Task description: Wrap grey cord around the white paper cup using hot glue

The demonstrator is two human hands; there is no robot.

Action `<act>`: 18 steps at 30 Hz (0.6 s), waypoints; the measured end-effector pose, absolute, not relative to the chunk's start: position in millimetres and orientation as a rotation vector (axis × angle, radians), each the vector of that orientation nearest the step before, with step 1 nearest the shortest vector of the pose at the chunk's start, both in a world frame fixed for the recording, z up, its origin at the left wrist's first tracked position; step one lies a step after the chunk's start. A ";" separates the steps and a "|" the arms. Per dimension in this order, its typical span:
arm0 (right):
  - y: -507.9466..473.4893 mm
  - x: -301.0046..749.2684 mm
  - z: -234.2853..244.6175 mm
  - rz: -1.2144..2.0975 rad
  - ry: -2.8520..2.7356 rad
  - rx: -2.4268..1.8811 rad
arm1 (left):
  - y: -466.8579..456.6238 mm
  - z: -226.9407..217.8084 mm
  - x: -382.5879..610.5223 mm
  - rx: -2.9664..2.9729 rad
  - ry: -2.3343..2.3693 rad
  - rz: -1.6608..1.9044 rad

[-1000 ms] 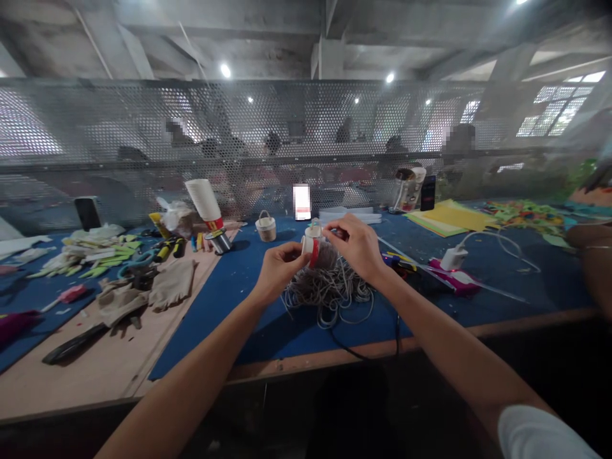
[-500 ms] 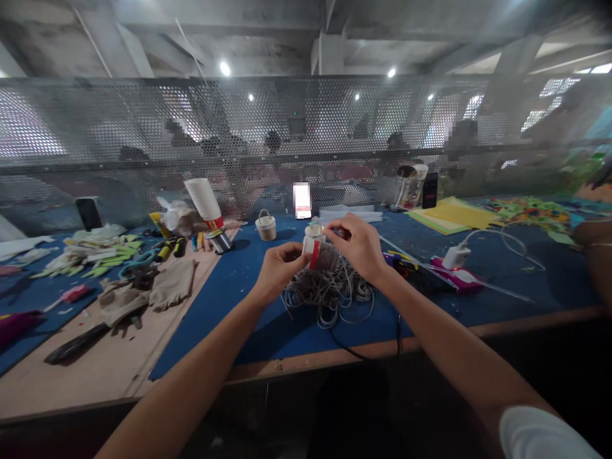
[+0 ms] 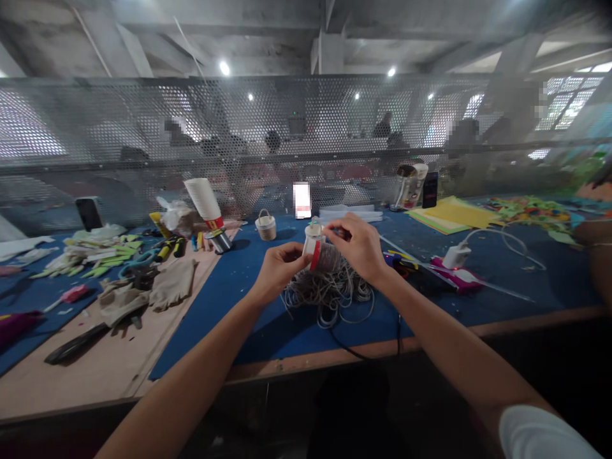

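Observation:
My left hand (image 3: pixel 278 270) is closed around a small white cup with a red band (image 3: pixel 313 247), held just above the blue mat. My right hand (image 3: pixel 359 247) pinches at the top of the same cup, fingers curled together. Directly under both hands lies a loose heap of grey-white cord (image 3: pixel 329 288). What the right fingertips hold is too small to name.
A stack of white paper cups (image 3: pixel 204 201), a tiny basket (image 3: pixel 265 225), pliers and gloves (image 3: pixel 173 281) lie to the left. A glue gun (image 3: pixel 452 275) with a charger and cable sits to the right, beside another person's arm (image 3: pixel 595 255). A perforated metal screen (image 3: pixel 287 134) backs the bench.
Both hands have stayed in place; the cup has tilted slightly and the right fingers have shifted a little on its top. The head view has shifted slightly.

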State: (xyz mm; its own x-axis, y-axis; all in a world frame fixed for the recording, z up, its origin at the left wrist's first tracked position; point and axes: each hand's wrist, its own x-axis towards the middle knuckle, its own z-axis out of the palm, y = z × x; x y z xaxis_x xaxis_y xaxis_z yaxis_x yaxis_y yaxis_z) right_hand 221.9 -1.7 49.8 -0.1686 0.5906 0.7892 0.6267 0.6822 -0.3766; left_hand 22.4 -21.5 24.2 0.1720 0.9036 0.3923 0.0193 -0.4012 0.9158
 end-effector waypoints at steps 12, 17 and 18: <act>4.1 222.7 46.4 -0.015 -1.872 -0.995 | -23.5 24.8 21.8 1.638 0.882 1.317; 5.4 224.2 45.4 0.001 -1.878 -0.997 | -23.6 24.7 21.4 1.628 0.865 1.323; 5.4 224.5 45.5 0.012 -1.881 -1.001 | -23.8 25.0 21.3 1.627 0.866 1.324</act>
